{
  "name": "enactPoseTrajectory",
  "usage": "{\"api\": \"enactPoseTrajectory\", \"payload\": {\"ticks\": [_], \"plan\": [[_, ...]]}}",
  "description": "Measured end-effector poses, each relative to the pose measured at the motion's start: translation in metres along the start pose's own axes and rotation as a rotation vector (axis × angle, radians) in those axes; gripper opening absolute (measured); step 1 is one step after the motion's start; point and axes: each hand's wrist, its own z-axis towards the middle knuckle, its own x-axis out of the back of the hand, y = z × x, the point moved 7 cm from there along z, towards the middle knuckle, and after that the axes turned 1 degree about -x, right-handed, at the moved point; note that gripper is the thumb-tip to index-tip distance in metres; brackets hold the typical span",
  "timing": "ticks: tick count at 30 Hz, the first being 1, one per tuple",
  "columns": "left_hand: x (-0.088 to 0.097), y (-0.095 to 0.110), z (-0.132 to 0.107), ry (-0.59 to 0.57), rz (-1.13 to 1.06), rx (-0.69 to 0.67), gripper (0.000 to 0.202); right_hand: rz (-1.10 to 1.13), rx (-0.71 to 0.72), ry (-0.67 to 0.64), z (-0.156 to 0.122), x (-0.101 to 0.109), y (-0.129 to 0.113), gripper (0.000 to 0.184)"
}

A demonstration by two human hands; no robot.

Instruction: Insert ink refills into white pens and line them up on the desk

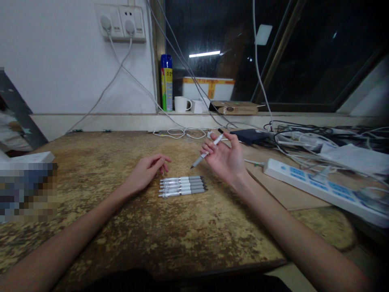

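Observation:
A white and grey pen (199, 160) is held in the fingers of my right hand (226, 160), tilted with its dark tip pointing down to the left and its black end up. My right palm is turned upward, above the tabletop. Several similar white and grey pens (182, 186) lie side by side in a row on the worn wooden table (170, 235), their grey ends to the right. My left hand (150, 170) rests just beyond the left end of the row, its fingers loosely bent and apart, holding nothing.
A white power strip (304, 178) lies on brown cardboard (276, 190) at the right, near tangled cables (298, 136). A dark flat box (252, 136) sits behind my right hand. On the sill stand a spray can (167, 83), a white mug (181, 104) and a cardboard box (235, 108).

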Motion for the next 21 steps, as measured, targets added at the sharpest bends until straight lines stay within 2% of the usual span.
{"api": "enactPoseTrajectory", "payload": {"ticks": [9, 15, 21], "plan": [[-0.0021, -0.0004, -0.0001, -0.018, -0.003, 0.004, 0.037, 0.015, 0.003, -0.021, -0.0006, -0.0013, -0.0010, 0.025], [-0.0023, -0.0004, -0.0003, -0.032, 0.006, 0.003, 0.037, -0.001, 0.002, -0.026, -0.0011, -0.0031, -0.0002, 0.017], [-0.0022, 0.0007, -0.0007, -0.025, 0.010, -0.005, 0.036, 0.038, 0.025, -0.038, -0.0018, -0.0034, -0.0023, 0.021]]}}
